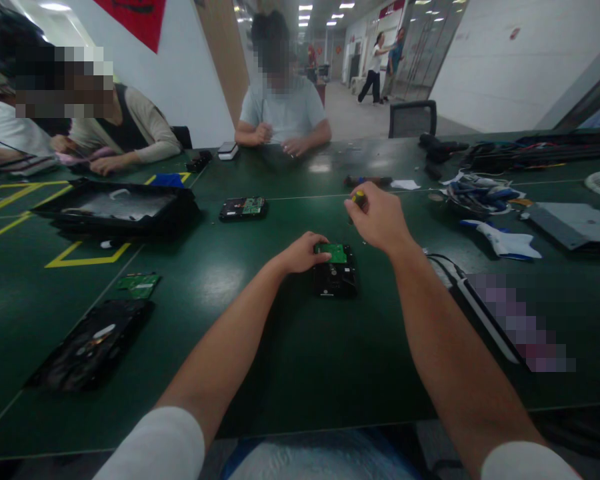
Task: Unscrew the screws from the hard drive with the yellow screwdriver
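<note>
Dark green worktable (260,347), frame centre: black metal hard drive with green circuit board (335,270), rigid, dense, board fragile; you are bracing its edge with left hand (304,253), right hand (377,217) clenching yellow-handled screwdriver (359,198).

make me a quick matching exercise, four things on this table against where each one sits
Things:
1. hard drive
2. screwdriver
3. loose green circuit board
4. second hard drive

Places:
A. in the right hand's grip
B. far side, towards the seated person in the light shirt
C. under the left hand's fingertips
D. left side, beside the yellow floor-style tape

Pairs: 1-C, 2-A, 3-D, 4-B
</note>
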`<move>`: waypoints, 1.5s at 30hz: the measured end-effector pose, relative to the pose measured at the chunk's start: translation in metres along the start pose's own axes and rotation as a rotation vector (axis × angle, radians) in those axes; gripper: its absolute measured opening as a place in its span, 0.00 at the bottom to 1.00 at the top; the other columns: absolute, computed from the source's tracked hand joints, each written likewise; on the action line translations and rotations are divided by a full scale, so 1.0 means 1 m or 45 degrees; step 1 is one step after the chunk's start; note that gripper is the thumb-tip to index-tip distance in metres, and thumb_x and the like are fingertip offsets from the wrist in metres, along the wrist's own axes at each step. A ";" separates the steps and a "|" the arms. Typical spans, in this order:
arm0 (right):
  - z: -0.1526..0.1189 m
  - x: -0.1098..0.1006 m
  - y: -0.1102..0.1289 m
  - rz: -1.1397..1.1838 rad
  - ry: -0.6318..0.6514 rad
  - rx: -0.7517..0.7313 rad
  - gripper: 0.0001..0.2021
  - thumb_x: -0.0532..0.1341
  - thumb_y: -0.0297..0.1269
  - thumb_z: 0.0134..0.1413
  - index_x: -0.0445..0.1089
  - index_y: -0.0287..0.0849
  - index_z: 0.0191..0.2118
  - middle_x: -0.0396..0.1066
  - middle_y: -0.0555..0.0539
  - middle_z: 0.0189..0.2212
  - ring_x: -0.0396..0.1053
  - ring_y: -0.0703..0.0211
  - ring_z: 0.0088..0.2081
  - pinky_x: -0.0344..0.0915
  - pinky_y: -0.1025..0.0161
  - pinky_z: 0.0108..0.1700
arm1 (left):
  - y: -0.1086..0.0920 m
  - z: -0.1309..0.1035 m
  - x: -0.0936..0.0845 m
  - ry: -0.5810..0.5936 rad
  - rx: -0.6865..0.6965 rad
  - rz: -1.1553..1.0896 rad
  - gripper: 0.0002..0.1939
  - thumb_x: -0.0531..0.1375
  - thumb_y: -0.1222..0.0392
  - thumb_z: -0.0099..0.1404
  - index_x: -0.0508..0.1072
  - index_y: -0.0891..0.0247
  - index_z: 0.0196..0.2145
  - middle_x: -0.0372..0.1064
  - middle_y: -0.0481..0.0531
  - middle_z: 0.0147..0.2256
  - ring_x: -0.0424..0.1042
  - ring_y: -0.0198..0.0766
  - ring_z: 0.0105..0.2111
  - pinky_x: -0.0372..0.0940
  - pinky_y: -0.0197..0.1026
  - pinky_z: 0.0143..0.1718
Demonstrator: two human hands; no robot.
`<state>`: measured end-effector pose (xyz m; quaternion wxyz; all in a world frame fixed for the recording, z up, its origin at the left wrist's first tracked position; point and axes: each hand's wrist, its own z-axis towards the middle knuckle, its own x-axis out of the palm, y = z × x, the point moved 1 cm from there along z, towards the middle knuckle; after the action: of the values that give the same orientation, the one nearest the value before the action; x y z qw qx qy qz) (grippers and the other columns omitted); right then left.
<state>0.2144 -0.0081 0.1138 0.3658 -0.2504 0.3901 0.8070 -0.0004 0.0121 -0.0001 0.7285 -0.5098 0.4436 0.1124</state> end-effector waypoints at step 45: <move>-0.002 0.008 0.006 0.003 0.174 -0.105 0.13 0.62 0.38 0.65 0.74 0.42 0.52 0.79 0.40 0.40 0.74 0.48 0.40 0.66 0.53 0.46 | 0.001 0.000 0.001 -0.013 0.002 -0.026 0.26 0.64 0.47 0.68 0.73 0.61 0.60 0.66 0.59 0.52 0.71 0.46 0.45 0.68 0.51 0.52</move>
<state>0.2050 -0.0093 0.1094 0.3267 -0.3194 0.3809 0.8038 -0.0008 0.0122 -0.0014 0.7323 -0.5132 0.4345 0.1073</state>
